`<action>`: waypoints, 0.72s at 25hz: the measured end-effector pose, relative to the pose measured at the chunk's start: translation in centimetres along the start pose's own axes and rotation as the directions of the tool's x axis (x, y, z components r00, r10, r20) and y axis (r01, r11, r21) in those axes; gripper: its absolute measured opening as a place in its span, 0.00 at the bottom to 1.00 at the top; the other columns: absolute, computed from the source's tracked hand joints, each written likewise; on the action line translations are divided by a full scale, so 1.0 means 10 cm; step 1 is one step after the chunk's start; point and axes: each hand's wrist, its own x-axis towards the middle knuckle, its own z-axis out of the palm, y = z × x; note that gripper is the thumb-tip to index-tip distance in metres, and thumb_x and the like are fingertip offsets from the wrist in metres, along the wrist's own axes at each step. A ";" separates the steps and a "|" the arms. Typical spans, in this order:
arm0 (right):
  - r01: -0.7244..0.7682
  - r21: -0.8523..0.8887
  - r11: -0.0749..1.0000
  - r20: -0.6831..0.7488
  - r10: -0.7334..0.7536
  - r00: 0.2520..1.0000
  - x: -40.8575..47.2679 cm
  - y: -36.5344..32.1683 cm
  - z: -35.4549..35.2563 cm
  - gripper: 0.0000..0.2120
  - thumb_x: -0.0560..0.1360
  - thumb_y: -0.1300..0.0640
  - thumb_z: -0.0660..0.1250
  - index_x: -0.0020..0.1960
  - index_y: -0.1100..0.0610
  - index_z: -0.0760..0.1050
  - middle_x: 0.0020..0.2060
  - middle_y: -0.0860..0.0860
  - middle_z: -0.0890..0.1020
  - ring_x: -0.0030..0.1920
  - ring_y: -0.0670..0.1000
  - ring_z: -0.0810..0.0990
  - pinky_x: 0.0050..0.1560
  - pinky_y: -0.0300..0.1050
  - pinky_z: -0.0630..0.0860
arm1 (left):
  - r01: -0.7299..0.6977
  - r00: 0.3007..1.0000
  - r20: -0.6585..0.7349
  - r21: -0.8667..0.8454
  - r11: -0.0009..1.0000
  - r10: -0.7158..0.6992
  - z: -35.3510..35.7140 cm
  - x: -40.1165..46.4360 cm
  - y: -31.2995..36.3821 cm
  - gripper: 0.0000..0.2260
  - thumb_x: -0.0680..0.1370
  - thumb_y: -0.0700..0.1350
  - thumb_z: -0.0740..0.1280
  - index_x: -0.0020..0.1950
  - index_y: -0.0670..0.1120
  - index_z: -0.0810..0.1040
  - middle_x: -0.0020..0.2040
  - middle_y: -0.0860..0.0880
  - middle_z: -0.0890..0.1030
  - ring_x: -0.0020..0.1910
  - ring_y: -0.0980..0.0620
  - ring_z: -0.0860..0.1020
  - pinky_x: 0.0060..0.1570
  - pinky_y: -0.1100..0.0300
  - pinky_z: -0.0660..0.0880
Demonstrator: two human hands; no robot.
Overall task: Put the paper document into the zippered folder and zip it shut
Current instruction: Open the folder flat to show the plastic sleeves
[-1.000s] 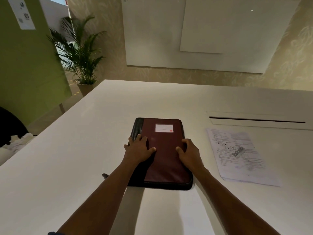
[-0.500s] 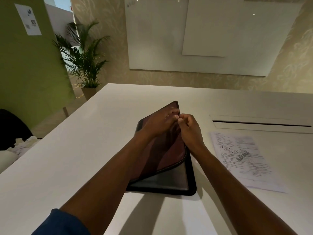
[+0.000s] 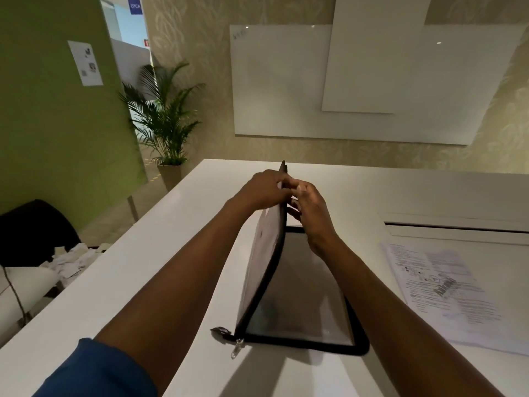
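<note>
The zippered folder (image 3: 303, 293) lies on the white table (image 3: 143, 282) in front of me, its cover (image 3: 264, 259) swung up nearly vertical. A clear inner pocket shows on the flat lower half. My left hand (image 3: 262, 190) grips the cover's top edge from the left. My right hand (image 3: 310, 207) holds the same edge from the right, fingers curled round it. The zipper pull (image 3: 237, 348) hangs loose at the folder's near left corner. The printed paper document (image 3: 446, 290) lies flat on the table to the right of the folder, untouched.
A long cable slot (image 3: 458, 227) runs across the table behind the document. Off the table's left edge are a black chair (image 3: 34, 230) and a white seat with crumpled papers (image 3: 71, 259). A potted palm (image 3: 169, 118) stands by the far wall.
Both hands have lifted the folder's cover from flat and closed, through half raised, to almost upright. The inner pocket now shows. The document has not moved.
</note>
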 end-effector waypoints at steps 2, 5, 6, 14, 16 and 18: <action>-0.005 -0.001 1.000 0.014 0.005 1.000 0.02 0.06 0.14 0.14 0.83 0.47 0.53 0.62 0.49 0.72 0.60 0.47 0.78 0.60 0.47 0.79 0.61 0.47 0.76 | 0.024 1.000 0.012 0.093 0.995 -0.025 -0.20 -0.01 -0.10 0.13 0.77 0.45 0.66 0.60 0.48 0.83 0.59 0.48 0.82 0.59 0.49 0.78 0.57 0.57 0.73; 0.016 -0.240 0.971 -0.047 -0.028 0.998 0.03 0.24 0.31 0.14 0.82 0.49 0.56 0.63 0.53 0.73 0.57 0.48 0.79 0.58 0.49 0.78 0.60 0.49 0.75 | 0.089 0.994 0.031 0.290 0.953 -0.102 -0.48 -0.01 -0.29 0.13 0.76 0.39 0.65 0.58 0.44 0.83 0.58 0.46 0.82 0.57 0.47 0.79 0.54 0.59 0.75; 0.022 -0.335 0.942 -0.057 -0.043 0.997 0.03 0.32 0.35 0.14 0.82 0.50 0.57 0.63 0.54 0.73 0.57 0.49 0.79 0.57 0.49 0.78 0.58 0.46 0.74 | 0.114 0.988 0.053 0.372 0.921 -0.144 -0.55 -0.01 -0.37 0.14 0.76 0.38 0.63 0.59 0.42 0.82 0.59 0.45 0.82 0.57 0.46 0.79 0.56 0.57 0.75; -0.080 -0.623 0.778 -0.068 0.047 0.997 -0.06 1.03 0.29 0.18 0.80 0.54 0.63 0.66 0.61 0.71 0.62 0.57 0.79 0.62 0.57 0.77 0.61 0.47 0.71 | 0.333 0.915 0.019 0.527 0.782 -0.403 -0.68 -0.23 -1.27 0.15 0.74 0.39 0.64 0.61 0.42 0.77 0.60 0.42 0.78 0.58 0.41 0.77 0.56 0.50 0.77; -0.151 -0.723 0.674 -0.087 0.128 0.988 -0.14 1.20 0.23 0.20 0.79 0.52 0.63 0.68 0.61 0.69 0.64 0.58 0.77 0.64 0.58 0.75 0.64 0.52 0.70 | 0.392 0.897 -0.017 0.496 0.775 -0.442 -0.60 -0.31 -1.51 0.18 0.74 0.42 0.65 0.64 0.45 0.76 0.62 0.43 0.77 0.60 0.41 0.76 0.56 0.49 0.76; -0.188 -0.836 0.515 -0.117 0.166 0.979 -0.23 1.35 0.15 0.22 0.79 0.50 0.61 0.69 0.60 0.68 0.66 0.57 0.75 0.67 0.58 0.73 0.66 0.54 0.68 | 0.430 0.881 -0.040 0.483 0.763 -0.471 -0.48 -0.36 -1.74 0.20 0.74 0.44 0.66 0.66 0.46 0.74 0.64 0.42 0.74 0.62 0.40 0.74 0.58 0.48 0.75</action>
